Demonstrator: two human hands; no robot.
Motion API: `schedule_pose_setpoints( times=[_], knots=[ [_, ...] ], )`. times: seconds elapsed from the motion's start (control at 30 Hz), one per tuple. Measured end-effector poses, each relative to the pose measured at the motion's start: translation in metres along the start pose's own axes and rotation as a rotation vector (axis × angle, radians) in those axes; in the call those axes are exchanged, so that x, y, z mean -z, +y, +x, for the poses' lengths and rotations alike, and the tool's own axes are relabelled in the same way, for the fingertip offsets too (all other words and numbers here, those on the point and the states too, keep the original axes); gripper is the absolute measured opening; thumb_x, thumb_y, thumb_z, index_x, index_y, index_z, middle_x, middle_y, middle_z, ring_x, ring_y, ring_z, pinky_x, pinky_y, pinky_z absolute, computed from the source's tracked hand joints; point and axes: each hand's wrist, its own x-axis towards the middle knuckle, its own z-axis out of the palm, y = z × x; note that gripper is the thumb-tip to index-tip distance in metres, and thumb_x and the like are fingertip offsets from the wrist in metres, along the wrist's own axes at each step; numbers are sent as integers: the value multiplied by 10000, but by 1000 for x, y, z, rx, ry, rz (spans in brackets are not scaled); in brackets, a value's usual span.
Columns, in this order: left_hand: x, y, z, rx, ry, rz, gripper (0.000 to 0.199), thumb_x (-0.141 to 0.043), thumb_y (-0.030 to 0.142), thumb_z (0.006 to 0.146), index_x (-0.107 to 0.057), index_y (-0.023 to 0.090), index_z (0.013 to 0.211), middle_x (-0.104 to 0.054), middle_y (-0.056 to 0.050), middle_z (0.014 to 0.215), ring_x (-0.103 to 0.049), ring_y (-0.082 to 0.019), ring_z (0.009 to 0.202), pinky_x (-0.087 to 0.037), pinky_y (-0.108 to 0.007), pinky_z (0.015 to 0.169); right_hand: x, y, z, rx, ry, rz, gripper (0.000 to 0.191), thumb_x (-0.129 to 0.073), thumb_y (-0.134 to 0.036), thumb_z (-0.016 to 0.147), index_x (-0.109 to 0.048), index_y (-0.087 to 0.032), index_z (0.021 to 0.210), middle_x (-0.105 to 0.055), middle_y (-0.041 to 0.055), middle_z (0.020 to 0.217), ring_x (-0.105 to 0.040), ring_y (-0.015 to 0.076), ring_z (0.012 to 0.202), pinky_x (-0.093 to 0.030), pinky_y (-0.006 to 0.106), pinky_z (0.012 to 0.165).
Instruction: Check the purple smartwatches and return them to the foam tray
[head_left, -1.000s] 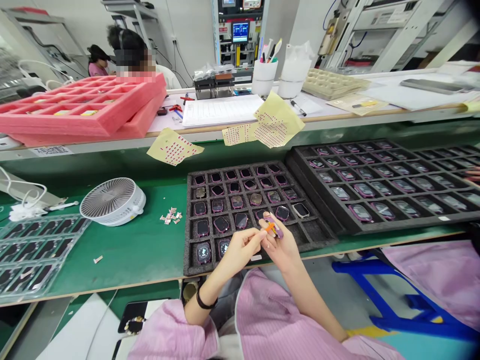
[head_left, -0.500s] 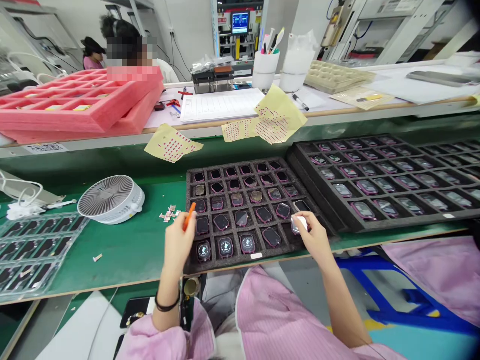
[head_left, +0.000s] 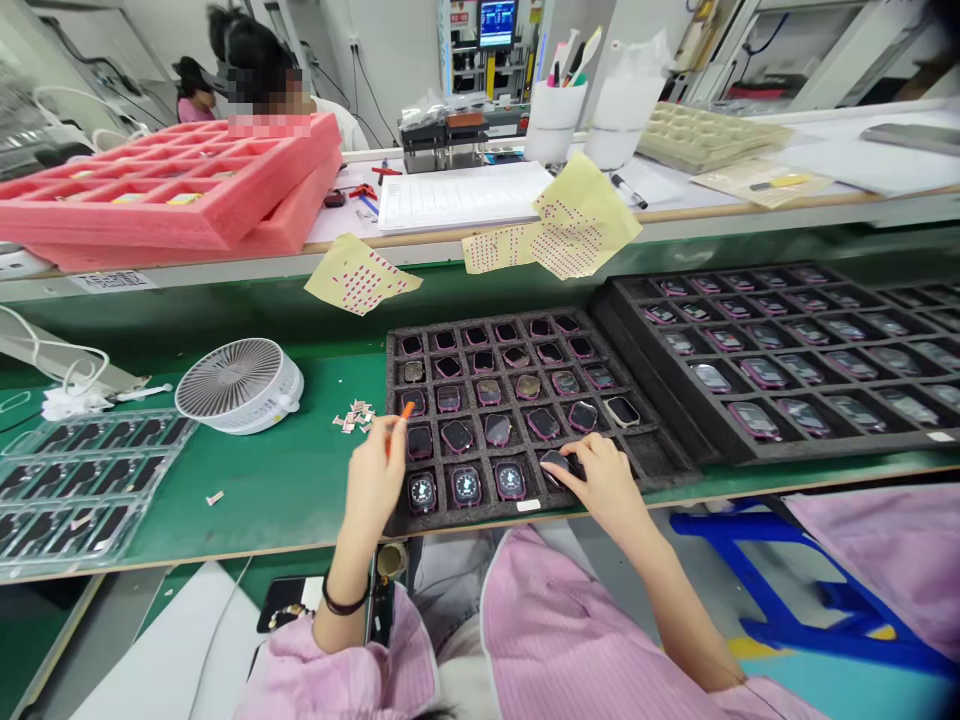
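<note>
The left hand (head_left: 375, 478) pinches an orange tool (head_left: 407, 410) — the right hand (head_left: 606, 480) grips a dark watch (head_left: 556, 466) at the foam tray's (head_left: 393, 400) front row, above the bench (head_left: 247, 480).

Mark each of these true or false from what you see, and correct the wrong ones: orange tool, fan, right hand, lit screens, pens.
1. The left hand holds the orange tool. True.
2. The fan stands right of the near tray. False: it stands left of it.
3. The right hand is on the fan. False: its fingers are on a watch at the near tray.
4. Three front-row watches have lit screens. True.
5. The pens lie on the fan. False: they stand in a white cup.
</note>
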Motion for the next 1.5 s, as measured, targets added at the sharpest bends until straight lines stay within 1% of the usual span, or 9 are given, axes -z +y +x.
schedule_pose_setpoints(
  times=[0.13, 0.23, 0.37, 0.47, 0.77, 1.03, 1.17, 1.27, 1.5],
  knots=[
    [-23, 32, -28, -123, -342, -380, 329, -354, 414, 958, -587, 184, 931, -431, 49, 584, -407, -110, 532, -305, -209, 546, 2, -14, 7, -75, -91, 385, 318, -564, -531, 850, -539, -220, 787, -634, 53, 782, -578, 225, 735, -436, 364, 690],
    [-44, 50, -42, -159, -557, -589, 367, -364, 429, 956, -594, 159, 864, -382, 57, 574, -349, -94, 530, -279, -207, 527, 11, -33, 11, -279, -83, 828, 314, -645, -495, 803, -518, -232, 919, -637, 11, 763, -535, 153, 585, -398, 275, 528],
    [-59, 68, -48, -176, -607, -659, 388, -380, 439, 950, -606, 146, 832, -391, 52, 579, -346, -90, 537, -273, -214, 524, 23, -63, 19, -507, -48, 1388, 333, -689, -477, 772, -532, -247, 955, -548, -50, 659, -440, 93, 457, -279, 209, 395],
    [-61, 75, -49, -171, -604, -695, 396, -389, 439, 946, -615, 143, 811, -409, 47, 584, -356, -88, 540, -279, -217, 522, 28, -76, 25, -540, -56, 1593, 279, -711, -428, 762, -527, -233, 841, -480, -74, 580, -351, 63, 402, -261, 193, 379],
    [-61, 79, -52, -148, -608, -784, 411, -411, 446, 938, -619, 132, 771, -429, 41, 589, -336, -76, 528, -283, -212, 514, 28, -78, 26, -503, -113, 1711, 279, -712, -398, 771, -503, -215, 765, -443, -92, 543, -294, 31, 355, -231, 161, 344],
    [-63, 71, -47, -156, -649, -763, 470, -422, 495, 930, -663, 112, 806, -354, 61, 508, -286, -69, 473, -229, -219, 476, 27, -74, 27, -489, -95, 1561, 315, -735, -416, 738, -498, -211, 765, -442, -91, 528, -298, 30, 349, -189, 172, 343],
    [-65, 69, -45, -165, -698, -815, 480, -448, 513, 912, -662, 106, 775, -355, 67, 479, -263, -57, 446, -217, -213, 464, 23, -76, 25, -514, -247, 1743, 323, -704, -447, 744, -470, -226, 770, -418, -112, 532, -178, 13, 307, -129, 180, 324],
    [-67, 70, -46, -150, -695, -853, 497, -462, 545, 894, -657, 108, 758, -343, 72, 463, -251, -52, 434, -208, -211, 454, 18, -78, 24, -576, -241, 1821, 305, -714, -416, 722, -490, -235, 823, -416, -120, 542, -112, 17, 323, -123, 188, 325],
    [-74, 66, -44, -110, -651, -888, 507, -474, 595, 867, -596, 129, 708, -371, 71, 466, -282, -52, 429, -238, -198, 447, 8, -77, 26, -616, -245, 1836, 317, -734, -412, 692, -504, -216, 787, -436, -118, 536, -118, 7, 322, -215, 189, 332]
  ],
)
